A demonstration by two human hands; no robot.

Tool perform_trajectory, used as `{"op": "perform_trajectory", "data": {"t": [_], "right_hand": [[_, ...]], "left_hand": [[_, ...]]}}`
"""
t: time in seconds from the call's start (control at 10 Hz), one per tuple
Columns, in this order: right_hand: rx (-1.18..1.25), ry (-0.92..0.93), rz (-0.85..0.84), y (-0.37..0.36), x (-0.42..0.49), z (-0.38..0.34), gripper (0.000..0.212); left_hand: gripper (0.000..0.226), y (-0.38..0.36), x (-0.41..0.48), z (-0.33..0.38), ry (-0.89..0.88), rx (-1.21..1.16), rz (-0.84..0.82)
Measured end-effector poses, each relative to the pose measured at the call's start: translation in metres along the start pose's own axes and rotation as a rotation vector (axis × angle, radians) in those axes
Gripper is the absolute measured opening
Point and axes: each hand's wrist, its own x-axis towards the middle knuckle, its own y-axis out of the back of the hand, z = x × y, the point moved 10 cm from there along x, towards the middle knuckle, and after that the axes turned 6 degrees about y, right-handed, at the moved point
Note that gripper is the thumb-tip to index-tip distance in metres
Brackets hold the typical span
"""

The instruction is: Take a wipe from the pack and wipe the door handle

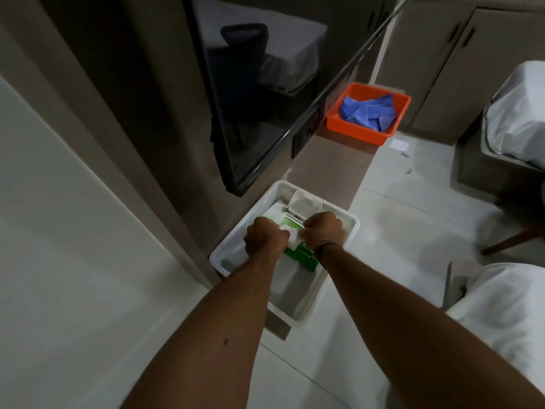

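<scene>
A green and white wipe pack (300, 256) lies in a white tray (233, 240) on a narrow brown ledge. Its white flip lid (303, 205) stands open. A white wipe (292, 236) stretches between my two hands just above the pack's opening. My left hand (264, 239) pinches the wipe's left end. My right hand (324, 231), with a dark band on the wrist, grips its right end. No door handle is in view.
An orange tray (339, 122) with blue cloth (368, 113) sits farther along the ledge. A dark wall-mounted screen (259, 93) hangs over the ledge on the left. Cupboards stand at the back right, white-covered furniture at the right, pale tiled floor below.
</scene>
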Motion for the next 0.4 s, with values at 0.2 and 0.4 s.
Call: {"op": "perform_trajectory", "data": {"t": [0.2, 0.4], "right_hand": [[-0.132, 0.029, 0.020, 0.005, -0.002, -0.001, 0.029], [-0.177, 0.101, 0.011, 0.007, -0.014, -0.013, 0.021]], "left_hand": [[0.047, 0.004, 0.003, 0.001, -0.019, 0.013, 0.052], [0.024, 0.011, -0.005, 0.000, -0.043, -0.094, 0.094]]}}
